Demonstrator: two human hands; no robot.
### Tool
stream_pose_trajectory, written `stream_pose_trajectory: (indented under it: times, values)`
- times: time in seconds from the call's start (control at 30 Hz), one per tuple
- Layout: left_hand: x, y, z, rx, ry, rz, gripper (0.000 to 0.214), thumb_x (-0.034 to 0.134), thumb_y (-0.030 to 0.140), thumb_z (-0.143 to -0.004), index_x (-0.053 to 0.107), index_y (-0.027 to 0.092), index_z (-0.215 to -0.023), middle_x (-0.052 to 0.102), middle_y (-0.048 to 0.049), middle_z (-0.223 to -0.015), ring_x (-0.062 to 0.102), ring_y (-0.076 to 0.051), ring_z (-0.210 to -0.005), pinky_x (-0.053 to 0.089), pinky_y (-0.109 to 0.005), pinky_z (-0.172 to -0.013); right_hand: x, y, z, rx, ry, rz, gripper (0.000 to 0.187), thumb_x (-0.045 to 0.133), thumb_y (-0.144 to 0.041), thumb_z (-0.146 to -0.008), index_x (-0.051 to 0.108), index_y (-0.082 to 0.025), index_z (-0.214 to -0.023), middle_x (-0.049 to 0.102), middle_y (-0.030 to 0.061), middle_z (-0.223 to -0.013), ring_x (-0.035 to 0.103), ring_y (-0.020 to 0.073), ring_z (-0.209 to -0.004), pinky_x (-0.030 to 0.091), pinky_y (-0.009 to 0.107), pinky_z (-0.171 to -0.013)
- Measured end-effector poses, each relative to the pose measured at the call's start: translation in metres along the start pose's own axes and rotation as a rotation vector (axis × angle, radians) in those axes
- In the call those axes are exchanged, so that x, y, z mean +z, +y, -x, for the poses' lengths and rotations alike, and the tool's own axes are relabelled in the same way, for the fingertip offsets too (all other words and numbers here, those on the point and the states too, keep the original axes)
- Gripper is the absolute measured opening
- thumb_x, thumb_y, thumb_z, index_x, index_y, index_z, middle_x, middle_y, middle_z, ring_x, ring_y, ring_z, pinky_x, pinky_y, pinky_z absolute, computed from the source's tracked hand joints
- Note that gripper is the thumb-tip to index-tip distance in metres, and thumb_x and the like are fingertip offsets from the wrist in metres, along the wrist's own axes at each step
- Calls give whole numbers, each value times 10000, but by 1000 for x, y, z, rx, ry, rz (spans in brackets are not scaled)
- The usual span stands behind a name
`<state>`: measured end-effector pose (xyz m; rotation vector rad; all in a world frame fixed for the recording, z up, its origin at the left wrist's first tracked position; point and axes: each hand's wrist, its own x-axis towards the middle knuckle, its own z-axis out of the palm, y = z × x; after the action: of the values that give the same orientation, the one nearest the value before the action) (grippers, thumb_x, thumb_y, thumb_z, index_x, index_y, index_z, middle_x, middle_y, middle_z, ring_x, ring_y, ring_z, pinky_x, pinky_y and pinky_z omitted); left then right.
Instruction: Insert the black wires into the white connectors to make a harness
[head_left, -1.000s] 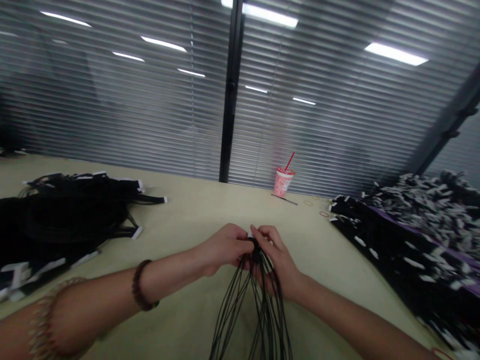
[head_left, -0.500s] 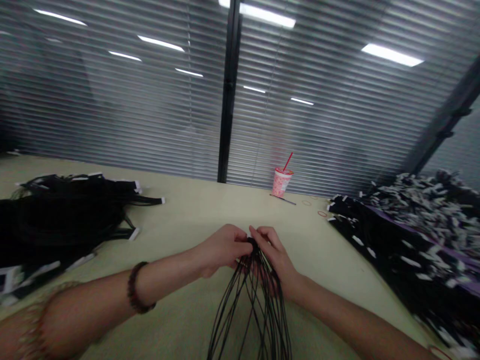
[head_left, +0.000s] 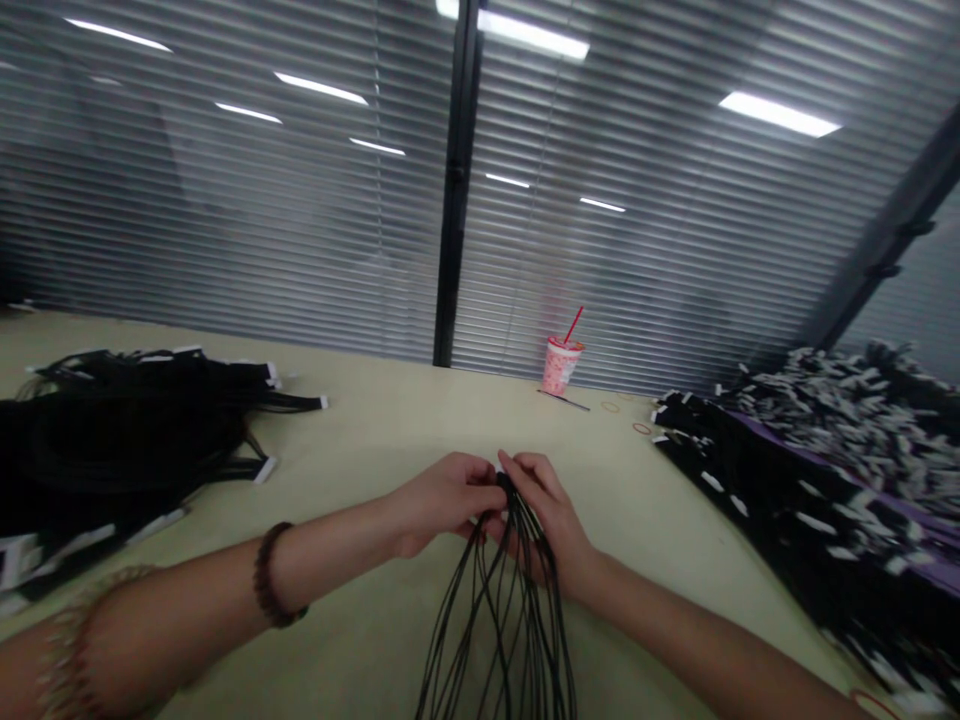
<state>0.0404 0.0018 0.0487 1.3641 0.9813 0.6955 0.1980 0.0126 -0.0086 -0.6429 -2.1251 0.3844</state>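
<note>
Thin black cables (head_left: 517, 585) hang in a loose bundle toward me, their upper ends gathered between my two hands. My left hand (head_left: 459, 495) pinches the bundle near its top with thumb and fingers. From the other side, my right hand (head_left: 547, 515) wraps round the same bundle, its index finger at the tip. A small white bit shows at the top between the fingertips, and most of that end is hidden by them. The lower ends of the cables run out of view at the bottom.
Black cables with white connectors (head_left: 142, 430) are heaped at the left. A larger heap (head_left: 817, 500) fills the right side. At the back stand a pink cup with a red straw (head_left: 562, 365) and a pen (head_left: 564, 401); rubber bands (head_left: 642, 428) lie near. Blinds (head_left: 300, 250) rise behind the table.
The cables have shifted slightly between my fingers, and a white bit now shows at the top of the bundle. Both hands stay in nearly the same place.
</note>
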Motion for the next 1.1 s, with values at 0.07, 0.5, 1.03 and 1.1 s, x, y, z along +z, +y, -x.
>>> stream_pose_trajectory:
  times: [0.07, 0.5, 1.03, 1.1]
  values:
    - [3, 2, 2, -3, -18, 40, 79, 509, 161, -635, 527, 137, -708, 523, 24, -584, 505, -107, -556, 416, -264, -554, 0, 1, 1, 5, 10, 3, 638, 507, -196, -780, 232, -266, -1351, 337, 65, -1118, 433, 144, -996, 429, 246, -853]
    - [10, -11, -2, 94, -67, 149, 157, 545, 260, -714, 609, 117, -724, 622, -32, -708, 547, -111, -620, 424, -267, -666, -13, -3, -11, -32, 107, 294, 341, 342, -285, -909, 430, -232, -1235, 565, 31, -904, 483, 127, -810, 315, 318, -791]
    - [2, -1, 2, 24, -143, 106, 160, 532, 239, -732, 612, 104, -767, 628, -57, -733, 577, -128, -668, 448, -299, -698, -21, -6, -13, -168, 120, 364, 297, 375, -269, -899, 458, -199, -1176, 585, 36, -913, 517, 119, -807, 284, 339, -840]
    - [5, -7, -1, 66, -107, 219, 131, 537, 222, -722, 598, 118, -774, 616, -39, -726, 569, -125, -673, 439, -297, -700, -24, -11, -14, -130, 64, 442, 356, 413, -285, -880, 426, -195, -1224, 557, 61, -993, 492, 151, -901, 265, 361, -871]
